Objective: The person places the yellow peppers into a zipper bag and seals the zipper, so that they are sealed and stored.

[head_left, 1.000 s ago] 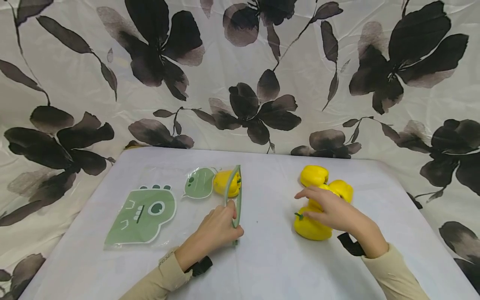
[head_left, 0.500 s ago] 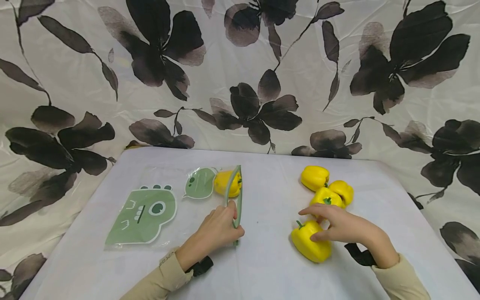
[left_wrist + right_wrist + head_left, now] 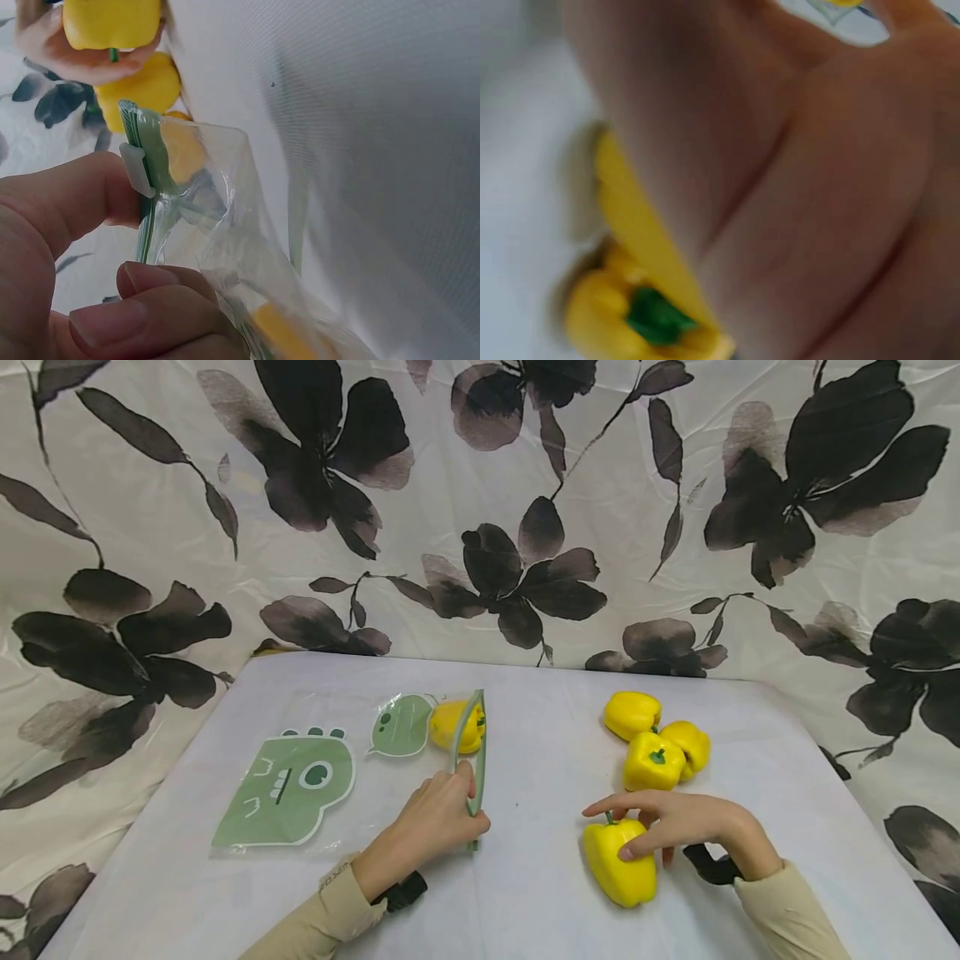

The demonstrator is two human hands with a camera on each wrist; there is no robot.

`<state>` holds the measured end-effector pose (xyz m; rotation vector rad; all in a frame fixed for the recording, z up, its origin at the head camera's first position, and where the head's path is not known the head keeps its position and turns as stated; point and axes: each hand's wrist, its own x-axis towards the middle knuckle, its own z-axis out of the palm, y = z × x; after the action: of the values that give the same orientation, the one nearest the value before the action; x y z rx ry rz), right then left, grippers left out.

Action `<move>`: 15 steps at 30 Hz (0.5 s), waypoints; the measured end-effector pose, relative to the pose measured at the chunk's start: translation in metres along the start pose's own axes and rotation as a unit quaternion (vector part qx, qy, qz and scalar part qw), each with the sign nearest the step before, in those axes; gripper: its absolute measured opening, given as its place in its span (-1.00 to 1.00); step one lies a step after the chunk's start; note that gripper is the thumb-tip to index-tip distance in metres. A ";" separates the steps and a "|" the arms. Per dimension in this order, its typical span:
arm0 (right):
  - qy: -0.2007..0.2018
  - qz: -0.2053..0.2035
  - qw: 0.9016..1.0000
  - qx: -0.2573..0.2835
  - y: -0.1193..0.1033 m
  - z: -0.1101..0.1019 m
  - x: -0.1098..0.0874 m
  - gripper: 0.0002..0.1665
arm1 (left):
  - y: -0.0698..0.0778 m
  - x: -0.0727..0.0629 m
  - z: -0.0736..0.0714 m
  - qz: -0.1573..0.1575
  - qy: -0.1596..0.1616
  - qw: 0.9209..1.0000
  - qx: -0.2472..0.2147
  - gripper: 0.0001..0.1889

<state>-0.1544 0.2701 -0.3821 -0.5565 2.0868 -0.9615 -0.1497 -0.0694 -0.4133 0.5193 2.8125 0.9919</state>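
Observation:
In the head view my left hand (image 3: 423, 827) grips the green zip edge of a clear zip bag (image 3: 348, 785) printed with green cartoon creatures. A yellow bell pepper (image 3: 447, 725) lies inside, near the mouth, whose two green strips stand apart. Close up in the left wrist view, a white slider (image 3: 136, 169) sits on the zip by my thumb and fingers. To the right, my right hand (image 3: 686, 822) holds another yellow bell pepper (image 3: 621, 870), thumb on its near side and index finger reaching past the stem. Its other fingers are partly hidden behind the pepper.
Beyond my right hand, three more yellow bell peppers (image 3: 652, 762) sit clustered on the white-covered table (image 3: 540, 752). A floral cloth (image 3: 420, 510) hangs behind the table's far edge. Black straps (image 3: 405, 892) circle both wrists.
My right hand has drawn one pepper away from the cluster toward the near edge, and its stem end has turned to point away. My left hand and the bag have stayed put.

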 end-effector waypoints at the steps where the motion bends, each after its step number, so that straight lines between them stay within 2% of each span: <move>1: -0.008 -0.003 1.000 0.010 0.002 0.000 0.001 -0.37 | 0.000 0.000 0.000 0.000 0.000 1.000 0.000 -0.73; 4: -0.013 -0.033 0.999 0.019 0.010 0.000 0.006 -0.45 | 0.000 0.000 0.000 0.001 0.002 1.000 0.001 -0.74; 7: -0.001 -0.062 0.998 0.016 0.017 0.000 0.011 -0.53 | 0.001 0.000 0.000 0.003 0.002 1.000 -0.001 -0.74; 11: 0.032 -0.076 0.995 0.048 0.016 -0.001 0.014 -0.49 | 0.001 0.000 0.000 0.002 0.000 1.000 -0.004 -0.74; 15: 0.091 -0.080 0.988 0.099 0.001 -0.002 0.017 -0.42 | 0.001 -0.001 0.000 -0.002 -0.002 1.000 -0.005 -0.73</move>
<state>-0.1669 0.2611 -0.3901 -0.5566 2.0968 -1.3388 -0.1490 -0.0691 -0.4126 0.5146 2.8023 1.0038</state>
